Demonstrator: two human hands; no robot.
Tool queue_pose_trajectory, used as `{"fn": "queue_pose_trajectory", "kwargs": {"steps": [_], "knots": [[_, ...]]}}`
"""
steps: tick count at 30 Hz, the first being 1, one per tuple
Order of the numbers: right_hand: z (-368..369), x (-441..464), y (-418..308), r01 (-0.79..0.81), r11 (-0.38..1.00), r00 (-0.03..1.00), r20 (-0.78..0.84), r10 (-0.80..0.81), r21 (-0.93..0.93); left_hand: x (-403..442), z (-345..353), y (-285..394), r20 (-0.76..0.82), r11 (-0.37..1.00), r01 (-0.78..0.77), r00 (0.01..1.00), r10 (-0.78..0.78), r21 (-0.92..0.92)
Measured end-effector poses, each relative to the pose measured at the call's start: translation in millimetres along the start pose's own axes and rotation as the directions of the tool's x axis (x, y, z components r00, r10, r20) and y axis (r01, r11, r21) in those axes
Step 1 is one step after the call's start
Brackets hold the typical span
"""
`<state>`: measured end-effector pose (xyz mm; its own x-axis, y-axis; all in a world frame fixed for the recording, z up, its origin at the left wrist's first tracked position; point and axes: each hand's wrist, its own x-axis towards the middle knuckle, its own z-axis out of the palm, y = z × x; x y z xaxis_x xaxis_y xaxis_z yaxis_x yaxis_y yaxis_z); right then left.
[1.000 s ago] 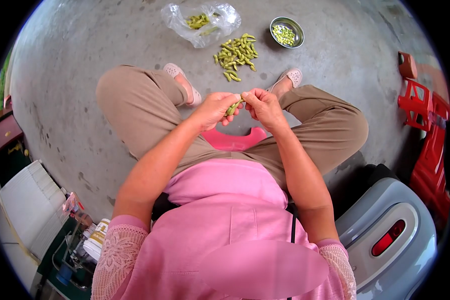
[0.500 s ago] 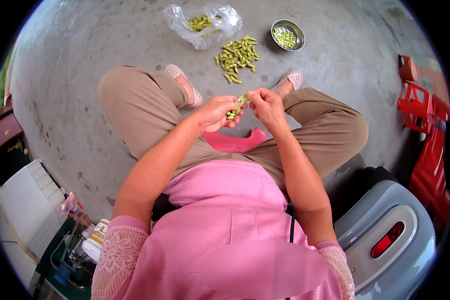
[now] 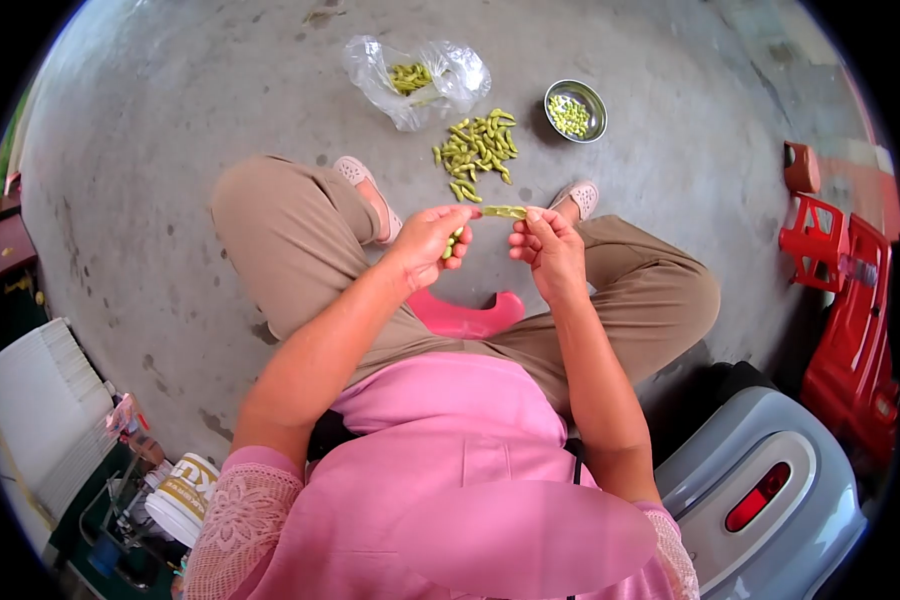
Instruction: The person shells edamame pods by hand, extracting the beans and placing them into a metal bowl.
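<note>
A soybean pod (image 3: 503,212), split open lengthwise, stretches between my two hands. My right hand (image 3: 554,248) pinches one end of it between thumb and forefinger. The thumb and forefinger of my left hand (image 3: 432,243) are at its other end. Green soybeans (image 3: 452,241) show in the curled fingers of my left hand. Beyond the hands, a pile of whole pods (image 3: 478,146) lies on the floor. To its right stands a metal bowl (image 3: 601,120) holding shelled beans. A clear plastic bag (image 3: 459,78) with more pods lies behind the pile.
A pink stool (image 3: 460,318) shows between my legs. On the right are a red stool (image 3: 816,240), other red plastic furniture (image 3: 850,340) and a grey-blue plastic object (image 3: 770,490). At the left stand a white bucket (image 3: 183,495) and a white panel (image 3: 45,400).
My hands have moved apart slightly, and the pod, which was slanted, is now stretched level between them. The whole view has shifted, with the floor items sitting lower.
</note>
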<state>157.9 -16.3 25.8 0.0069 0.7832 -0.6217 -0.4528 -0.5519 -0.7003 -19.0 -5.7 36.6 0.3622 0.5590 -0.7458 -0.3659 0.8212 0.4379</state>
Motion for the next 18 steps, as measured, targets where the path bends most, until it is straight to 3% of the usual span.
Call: {"fn": "queue_pose_trajectory", "kwargs": {"steps": [4,6,12,18], "knots": [[3,1,1,-0.058,0.998,0.998,0.008,0.058,0.015,0,2,11,-0.012,0.987,-0.042,0.999,0.041,-0.157],[4,3,5,-0.082,0.997,0.997,0.006,0.082,0.003,2,-1,17,0.090,0.942,-0.016,0.995,0.048,-0.335],[23,17,6,-0.187,0.982,0.982,-0.020,0.187,0.002,1,7,17,0.062,0.918,-0.095,0.990,0.129,-0.384],[92,91,-19,-0.011,0.999,0.995,0.104,0.007,0.037,1,-4,25,0.009,0.866,-0.197,0.974,0.226,-0.460]]}}
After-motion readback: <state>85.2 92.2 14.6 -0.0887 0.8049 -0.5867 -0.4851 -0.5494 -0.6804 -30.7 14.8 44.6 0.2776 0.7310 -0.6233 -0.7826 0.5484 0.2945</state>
